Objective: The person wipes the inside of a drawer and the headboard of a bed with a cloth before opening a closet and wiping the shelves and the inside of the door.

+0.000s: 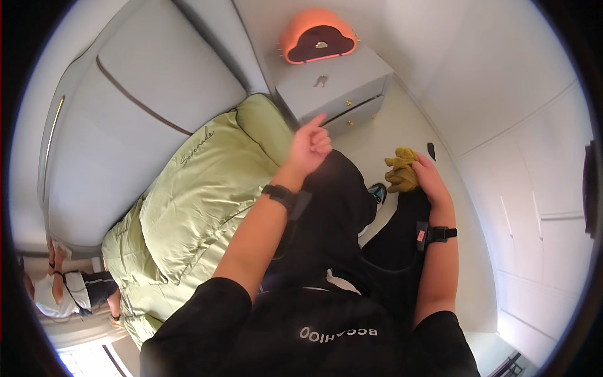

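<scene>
1. Found mustard-yellow glove bundle [401, 171] in right hand [433, 181], fingers clamped on its right edge; held low over black trousers [402, 217] and pale floor [399, 119].
2. Looked soft, crumpled, bunched up, with stubby finger-like ends poking out to the left; shaded to olive-brown lower down. Could not tell one glove from a pair.
3. Spotted left hand [310, 149] raised near grey nightstand [361, 69], slightly blurred: index stretched out toward the drawers, apart from the other fingers, curled toward the palm.
4. Noted nightstand's front top edge, drawer edges and small brass knobs beyond left hand; saw orange rounded case [292, 41] and small metal pieces [321, 81] on top.
5. Saw green bedding [201, 195] filling the left side, up close to left forearm.
6. Saw open floor strip between nightstand and white panelled front [515, 251], running down past right arm; spotted small dark object [431, 151] lying there, near glove bundle.
</scene>
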The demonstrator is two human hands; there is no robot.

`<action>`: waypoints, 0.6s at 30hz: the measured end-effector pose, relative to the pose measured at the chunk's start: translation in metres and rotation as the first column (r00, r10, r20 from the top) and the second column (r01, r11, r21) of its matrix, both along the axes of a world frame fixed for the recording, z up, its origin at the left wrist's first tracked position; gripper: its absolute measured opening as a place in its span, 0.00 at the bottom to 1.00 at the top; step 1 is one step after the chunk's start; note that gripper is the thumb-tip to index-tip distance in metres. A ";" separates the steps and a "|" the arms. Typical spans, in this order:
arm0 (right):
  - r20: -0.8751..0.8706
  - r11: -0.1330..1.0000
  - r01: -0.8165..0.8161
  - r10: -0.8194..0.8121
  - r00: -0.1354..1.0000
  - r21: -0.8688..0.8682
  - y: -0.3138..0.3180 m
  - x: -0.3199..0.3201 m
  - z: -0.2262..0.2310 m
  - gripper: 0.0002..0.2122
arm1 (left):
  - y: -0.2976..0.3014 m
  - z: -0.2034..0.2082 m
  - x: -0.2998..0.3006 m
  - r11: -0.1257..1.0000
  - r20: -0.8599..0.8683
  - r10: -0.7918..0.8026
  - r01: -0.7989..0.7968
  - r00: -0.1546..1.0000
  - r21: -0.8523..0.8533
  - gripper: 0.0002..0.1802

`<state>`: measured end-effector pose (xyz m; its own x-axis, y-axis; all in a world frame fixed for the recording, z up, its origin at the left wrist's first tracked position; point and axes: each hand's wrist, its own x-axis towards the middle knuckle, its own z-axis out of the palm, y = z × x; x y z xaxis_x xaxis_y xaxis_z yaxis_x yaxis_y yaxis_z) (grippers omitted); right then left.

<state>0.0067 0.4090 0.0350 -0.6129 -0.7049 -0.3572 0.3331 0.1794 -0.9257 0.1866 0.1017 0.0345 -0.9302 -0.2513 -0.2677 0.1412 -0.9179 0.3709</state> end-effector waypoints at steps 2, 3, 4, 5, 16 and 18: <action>-0.079 0.999 -0.028 0.030 0.996 0.029 0.004 -0.004 -0.004 0.19 | -0.001 -0.002 0.000 0.999 0.058 0.011 -0.014 0.998 0.043 0.38; -0.090 0.999 -0.038 0.041 0.995 0.030 0.004 -0.005 -0.003 0.18 | -0.003 -0.003 0.002 0.999 0.078 0.034 -0.035 0.996 0.010 0.36; -0.081 0.999 -0.013 0.016 0.997 0.037 0.001 -0.004 -0.001 0.18 | -0.003 0.000 0.005 0.998 0.093 0.062 -0.059 0.994 -0.028 0.35; -0.077 1.000 -0.018 0.020 0.997 0.022 0.001 -0.007 -0.002 0.18 | 0.001 0.003 0.004 0.994 0.099 0.058 -0.048 0.993 -0.103 0.33; -0.129 0.981 0.195 -0.190 0.973 0.027 -0.001 -0.009 -0.009 0.24 | 0.032 0.010 -0.005 0.821 0.146 0.097 0.003 0.985 -0.571 0.39; -0.131 0.982 0.189 -0.189 0.973 -0.011 -0.002 -0.011 -0.006 0.25 | 0.024 0.005 -0.001 0.852 0.096 0.095 -0.031 0.991 -0.523 0.42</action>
